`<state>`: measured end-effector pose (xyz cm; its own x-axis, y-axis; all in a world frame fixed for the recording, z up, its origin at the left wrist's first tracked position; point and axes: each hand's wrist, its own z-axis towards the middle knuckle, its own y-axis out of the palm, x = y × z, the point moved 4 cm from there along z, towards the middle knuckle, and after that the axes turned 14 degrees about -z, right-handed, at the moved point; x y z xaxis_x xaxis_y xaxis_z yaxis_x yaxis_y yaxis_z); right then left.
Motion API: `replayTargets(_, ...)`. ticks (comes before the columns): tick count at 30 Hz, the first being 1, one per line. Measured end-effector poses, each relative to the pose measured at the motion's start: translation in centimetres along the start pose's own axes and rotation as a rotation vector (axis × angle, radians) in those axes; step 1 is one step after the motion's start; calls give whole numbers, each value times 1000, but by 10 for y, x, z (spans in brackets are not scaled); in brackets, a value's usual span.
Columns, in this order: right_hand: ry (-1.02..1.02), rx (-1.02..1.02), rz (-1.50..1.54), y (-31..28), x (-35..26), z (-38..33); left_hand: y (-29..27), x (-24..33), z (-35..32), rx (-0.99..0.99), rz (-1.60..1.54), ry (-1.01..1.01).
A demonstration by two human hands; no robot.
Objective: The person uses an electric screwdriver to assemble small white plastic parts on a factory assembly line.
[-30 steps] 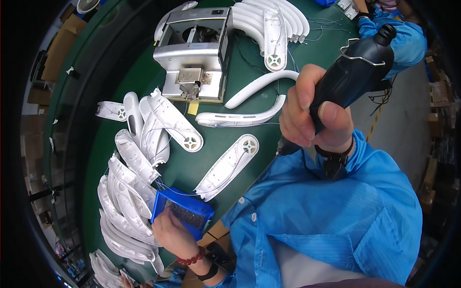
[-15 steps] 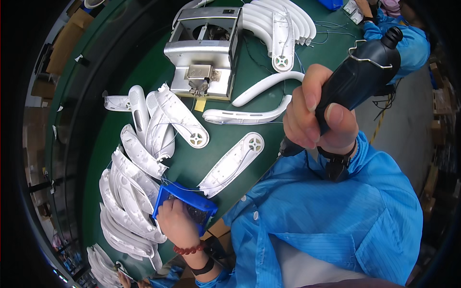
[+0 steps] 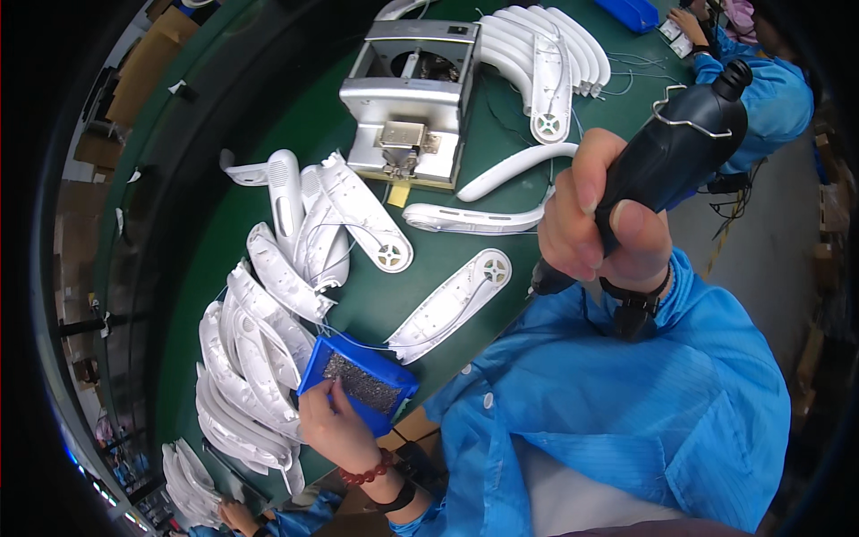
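My right hand (image 3: pixel 607 210) is wrapped round a black electric screwdriver (image 3: pixel 684 134), raised at the right with its wire hanger end up and its tip slanting down to the left. My left hand (image 3: pixel 338 431) is at the near left edge of a blue bin (image 3: pixel 380 422) filled with small dark screws (image 3: pixel 360 380). Its thumb and fingertips are drawn together over the bin; whatever they pinch is too small to make out. Just beyond the bin lies a white curved shell (image 3: pixel 452 304) with a round spoked end and a thin wire, open side up.
A heap of white shells (image 3: pixel 259 358) lies left of the bin. A metal fixture (image 3: pixel 407 107) stands at the back, beside stacked white curved parts (image 3: pixel 546 54). Two white curved pieces (image 3: pixel 479 217) rest mid-table. Co-workers' hands show upper right and lower left.
My left hand has drawn back from among the screws to the bin's near left edge, uncovering more of them. The right hand still holds the screwdriver. The whole view has shifted slightly.
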<state>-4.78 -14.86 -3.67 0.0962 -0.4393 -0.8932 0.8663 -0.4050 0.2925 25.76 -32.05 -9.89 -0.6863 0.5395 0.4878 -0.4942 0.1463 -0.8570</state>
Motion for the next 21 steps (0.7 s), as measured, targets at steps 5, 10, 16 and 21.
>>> replayTargets(5,-46,-25,77,5,-1,4,-4,45,-10,140,-327,31)
replayTargets(10,-241,-148,252,31,-14,13,41,112,-9,-313,-1003,77)
replayTargets(16,-196,-94,150,42,-4,0,55,120,-8,-342,-906,119)
replayTargets(21,-178,-20,212,37,4,-2,53,126,-4,-349,-876,193)
